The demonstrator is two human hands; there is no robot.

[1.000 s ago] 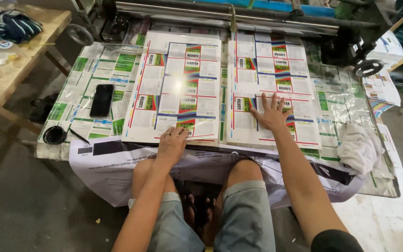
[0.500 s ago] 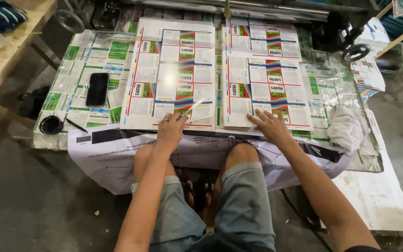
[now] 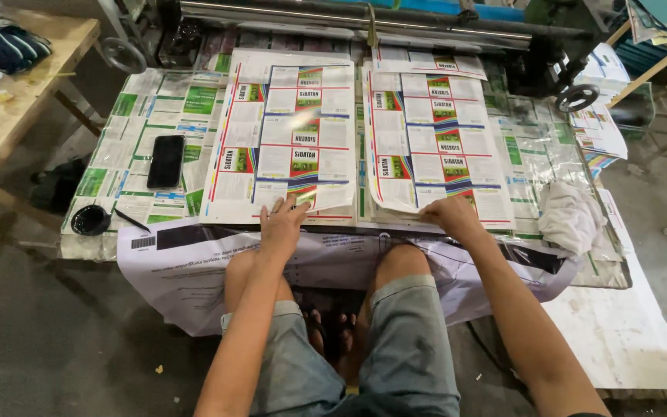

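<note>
The right stack of printed sheets [image 3: 438, 147] is lying flat on the table, glossy paper printed in rows of white, green and red label blocks, and its top sheet is curling up at the near left corner. The right hand [image 3: 451, 214] is gripping that sheet at its near edge, fingers closed on the paper, so the corner is lifting clear of the stack below. Just left of it, across a narrow gap, the left stack of printed sheets [image 3: 287, 139] is shining under the light, its near right corner also bending upward. The left hand [image 3: 282, 225] is resting on that stack's near edge with fingers spread and pressing down, gripping nothing.

Under both stacks the table [image 3: 538, 166] is covered in more printed sheets under clear, wrinkled plastic. A large white sheet [image 3: 194, 270] is hanging over the near edge, draping down onto the person's knees. Well to the left of the left hand a black phone [image 3: 167, 161] is lying flat, with a small round black dish [image 3: 89, 220] nearer the table's corner. To the right of the right hand a crumpled white rag [image 3: 573, 216] is sitting near the table's edge. Beyond the stacks a long metal roller [image 3: 349, 15] is running across the far side, closing off that end.
</note>
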